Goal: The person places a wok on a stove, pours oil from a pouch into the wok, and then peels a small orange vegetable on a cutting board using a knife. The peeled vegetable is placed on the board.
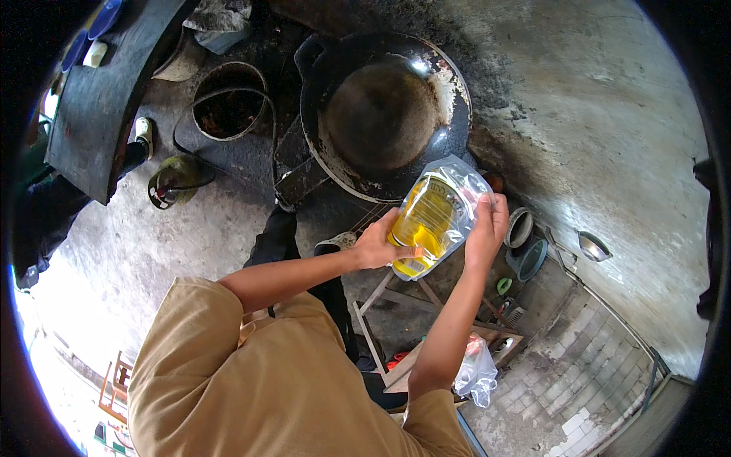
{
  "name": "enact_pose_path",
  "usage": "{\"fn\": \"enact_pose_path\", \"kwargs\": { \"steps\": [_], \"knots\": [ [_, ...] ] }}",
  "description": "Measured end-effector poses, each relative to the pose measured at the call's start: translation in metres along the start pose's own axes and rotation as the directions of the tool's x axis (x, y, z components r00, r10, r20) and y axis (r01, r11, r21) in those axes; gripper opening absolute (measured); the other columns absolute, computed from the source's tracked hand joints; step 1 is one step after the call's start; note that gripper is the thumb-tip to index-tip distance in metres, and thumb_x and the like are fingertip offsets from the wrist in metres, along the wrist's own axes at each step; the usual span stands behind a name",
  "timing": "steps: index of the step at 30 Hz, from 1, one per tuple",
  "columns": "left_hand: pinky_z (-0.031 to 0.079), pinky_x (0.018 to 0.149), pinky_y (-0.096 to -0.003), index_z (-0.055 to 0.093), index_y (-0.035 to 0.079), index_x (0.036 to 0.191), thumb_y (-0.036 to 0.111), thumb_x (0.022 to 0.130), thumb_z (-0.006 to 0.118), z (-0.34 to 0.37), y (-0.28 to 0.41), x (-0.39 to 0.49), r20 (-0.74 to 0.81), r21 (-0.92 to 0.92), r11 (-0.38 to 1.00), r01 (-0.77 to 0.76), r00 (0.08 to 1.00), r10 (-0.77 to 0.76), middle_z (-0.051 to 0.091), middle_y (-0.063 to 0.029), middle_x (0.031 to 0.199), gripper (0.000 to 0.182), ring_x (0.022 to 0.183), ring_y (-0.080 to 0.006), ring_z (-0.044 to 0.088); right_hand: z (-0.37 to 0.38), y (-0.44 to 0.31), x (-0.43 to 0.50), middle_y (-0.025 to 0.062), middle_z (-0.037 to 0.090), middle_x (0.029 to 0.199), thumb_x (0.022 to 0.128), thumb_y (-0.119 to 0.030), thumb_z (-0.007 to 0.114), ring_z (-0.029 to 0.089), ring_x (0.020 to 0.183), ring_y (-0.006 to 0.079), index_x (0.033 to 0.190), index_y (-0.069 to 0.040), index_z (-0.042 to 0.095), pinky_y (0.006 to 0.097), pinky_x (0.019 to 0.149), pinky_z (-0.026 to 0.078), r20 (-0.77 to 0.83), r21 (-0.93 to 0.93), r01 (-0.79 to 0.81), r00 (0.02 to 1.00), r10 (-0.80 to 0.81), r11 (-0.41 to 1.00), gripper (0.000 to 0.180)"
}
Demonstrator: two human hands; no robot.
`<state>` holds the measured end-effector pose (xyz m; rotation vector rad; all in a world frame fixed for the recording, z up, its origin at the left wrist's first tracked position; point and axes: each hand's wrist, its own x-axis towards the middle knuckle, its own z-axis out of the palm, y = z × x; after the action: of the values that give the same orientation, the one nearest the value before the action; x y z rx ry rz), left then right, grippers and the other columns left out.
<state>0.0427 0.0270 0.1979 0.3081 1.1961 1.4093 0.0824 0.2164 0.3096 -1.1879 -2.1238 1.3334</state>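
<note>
A clear plastic pouch of yellow cooking oil point(429, 220) is held between both hands, tilted, near the front rim of a large blackened wok point(380, 114). My left hand point(380, 243) grips the pouch's lower left side, its thumb lying across the front. At the upper right edge, my right hand point(488, 223) pinches the clear film. The pouch bears printed writing. Inside the wok the bottom looks dark brown and worn, with pale flaking patches along the right wall. The pouch covers a small part of the wok's near right rim.
Left of the wok stands a sooty round container point(231, 103), with a dark hose point(274, 131) running past it. A green gas cylinder point(177, 180) is on the floor. A wooden frame stand point(371, 337) and a plastic bag point(477, 371) are near my legs. Another person's shoe point(144, 134) shows left.
</note>
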Motion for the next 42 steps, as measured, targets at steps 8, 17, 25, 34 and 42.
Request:
{"fn": "enact_pose_path", "kwargs": {
  "steps": [8, 17, 25, 34, 42],
  "knots": [
    [0.047, 0.104, -0.0446, 0.039, 0.007, 0.145, 0.058, 0.103, 0.048, -0.01, 0.037, -0.009, 0.077, 0.029, 0.993, -0.113, 0.991, 0.11, 0.063, -0.0204, 0.129, 0.066, 0.122, -0.0341, 0.062, -0.013, -0.034, -0.029, 0.0224, 0.069, 0.103, 0.107, -0.016, 0.05, 0.067, 0.092, 0.0267, 0.1, -0.001, 0.053, 0.0442, 0.096, 0.054, -0.121, 0.288, 0.144, 0.986, -0.114, 0.947, 0.018],
    [0.048, 0.095, -0.0351, 0.058, 0.001, 0.131, 0.037, 0.108, 0.051, -0.015, 0.121, -0.019, 0.184, -0.133, 0.915, -0.381, 0.897, 0.401, 0.065, -0.0131, 0.116, 0.043, 0.107, -0.0181, 0.061, -0.036, -0.094, -0.075, 0.0256, 0.067, 0.095, 0.102, -0.015, 0.051, 0.067, 0.083, 0.0275, 0.1, 0.001, 0.05, 0.0397, 0.082, 0.056, -0.339, 0.373, 0.458, 0.877, -0.342, 0.807, 0.016],
    [0.049, 0.09, -0.0307, 0.072, 0.0, 0.114, 0.019, 0.1, 0.068, 0.011, 0.232, -0.047, 0.207, -0.075, 0.683, -0.727, 0.658, 0.724, 0.07, -0.0106, 0.108, 0.024, 0.101, -0.0166, 0.064, -0.062, -0.129, -0.106, 0.0155, 0.063, 0.094, 0.102, -0.018, 0.053, 0.063, 0.086, 0.0205, 0.095, 0.0, 0.052, 0.0332, 0.081, 0.052, -0.523, 0.257, 0.701, 0.68, -0.514, 0.666, 0.019],
    [0.054, 0.071, -0.031, 0.072, -0.002, 0.099, -0.003, 0.091, 0.069, 0.049, 0.255, -0.083, 0.153, 0.298, 0.483, -0.824, 0.54, 0.827, 0.072, -0.0142, 0.088, 0.008, 0.078, -0.0228, 0.071, -0.078, -0.121, -0.129, 0.0221, 0.069, 0.095, 0.102, -0.023, 0.059, 0.066, 0.083, 0.0221, 0.099, 0.002, 0.054, 0.0374, 0.079, 0.054, -0.62, 0.078, 0.755, 0.548, -0.561, 0.651, 0.025],
    [0.051, 0.062, -0.0351, 0.075, 0.007, 0.101, -0.006, 0.068, 0.072, 0.052, 0.258, -0.1, 0.445, 0.49, 0.048, -0.87, 0.297, 0.845, 0.072, -0.0056, 0.09, 0.036, 0.075, -0.0233, 0.069, -0.127, -0.152, -0.172, 0.0153, 0.073, 0.096, 0.088, -0.001, 0.073, 0.071, 0.089, 0.0237, 0.11, 0.004, 0.067, 0.0337, 0.081, 0.054, -0.292, 0.06, 0.546, 0.81, -0.509, 0.836, 0.023]
  ]
}}
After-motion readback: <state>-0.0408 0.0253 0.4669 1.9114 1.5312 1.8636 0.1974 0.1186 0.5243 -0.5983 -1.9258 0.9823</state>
